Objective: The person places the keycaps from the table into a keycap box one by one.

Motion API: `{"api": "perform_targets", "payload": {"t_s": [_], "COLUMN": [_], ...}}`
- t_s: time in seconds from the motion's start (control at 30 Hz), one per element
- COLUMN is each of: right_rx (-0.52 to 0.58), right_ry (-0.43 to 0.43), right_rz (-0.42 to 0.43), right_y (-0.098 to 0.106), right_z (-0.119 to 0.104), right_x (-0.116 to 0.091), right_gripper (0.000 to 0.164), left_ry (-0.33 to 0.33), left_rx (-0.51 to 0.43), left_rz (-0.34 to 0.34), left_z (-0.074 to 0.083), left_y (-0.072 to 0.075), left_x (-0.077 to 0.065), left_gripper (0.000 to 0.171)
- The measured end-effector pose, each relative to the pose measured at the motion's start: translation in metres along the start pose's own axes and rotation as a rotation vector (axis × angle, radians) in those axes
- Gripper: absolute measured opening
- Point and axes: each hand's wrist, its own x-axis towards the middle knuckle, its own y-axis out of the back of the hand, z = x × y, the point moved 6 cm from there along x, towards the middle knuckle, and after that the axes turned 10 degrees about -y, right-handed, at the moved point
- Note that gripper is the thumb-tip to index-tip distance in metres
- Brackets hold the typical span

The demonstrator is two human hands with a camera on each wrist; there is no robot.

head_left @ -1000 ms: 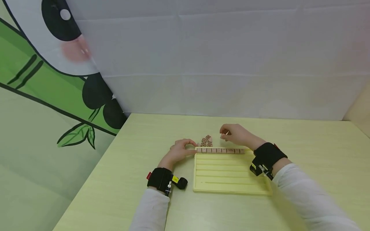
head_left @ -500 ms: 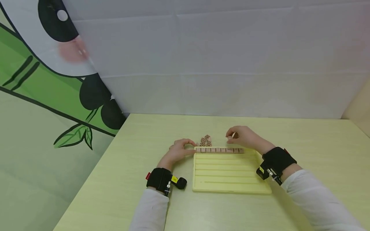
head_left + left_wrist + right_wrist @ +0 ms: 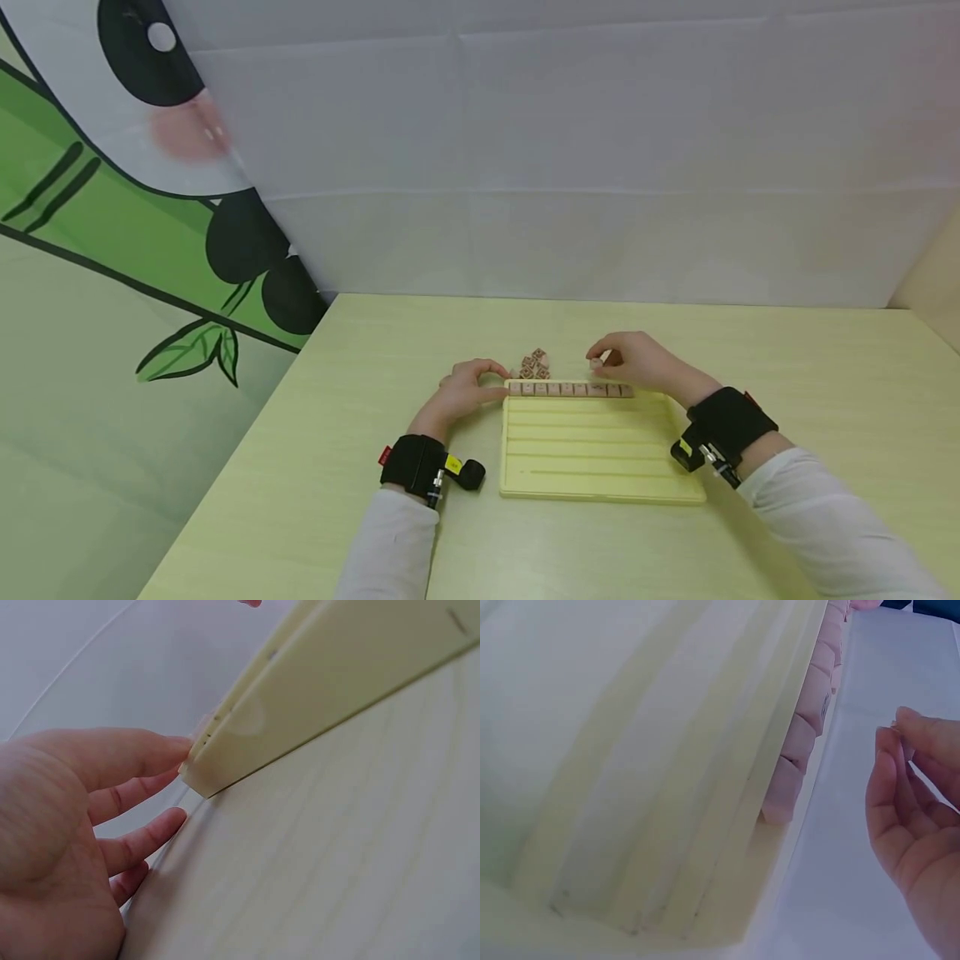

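Note:
A yellow ridged tray (image 3: 600, 454) lies flat on the table, with a row of small wooden blocks (image 3: 570, 389) bearing dark marks in its far groove. My left hand (image 3: 467, 390) rests at the tray's far left corner. Its thumb touches the edge there, and the other fingers extend loosely, as the left wrist view shows. Beyond the tray's far edge, my right hand (image 3: 633, 358) pinches a small wooden block (image 3: 596, 363) between thumb and fingertips. In the right wrist view the fingertips mostly cover that block. The groove's right end, past the row, holds no blocks.
A small pile of marked wooden blocks (image 3: 534, 365) lies behind the tray, close to my left fingertips. The pale wooden table (image 3: 420, 333) ends at a white cloth backdrop (image 3: 600, 167). A printed cartoon panel (image 3: 150, 250) stands at the left.
My right hand has moved slightly right and lower, away from the pile, and the pinched wooden block now shows between its fingertips. The left hand stays at the tray's corner.

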Motion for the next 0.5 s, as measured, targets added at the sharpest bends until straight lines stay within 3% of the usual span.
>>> {"api": "perform_targets", "payload": {"t_s": [0.5], "right_rx": [0.029], "right_ry": [0.024], "right_rz": [0.046], "right_y": [-0.0082], "right_z": [-0.0084], "right_x": [-0.0068], "right_gripper": [0.014], "left_ry": [-0.014], "left_rx": [-0.011], "left_rz": [-0.02], "left_z": [-0.0011], "left_y": [0.0018], "left_x": [-0.0087], "left_gripper": [0.019]}}
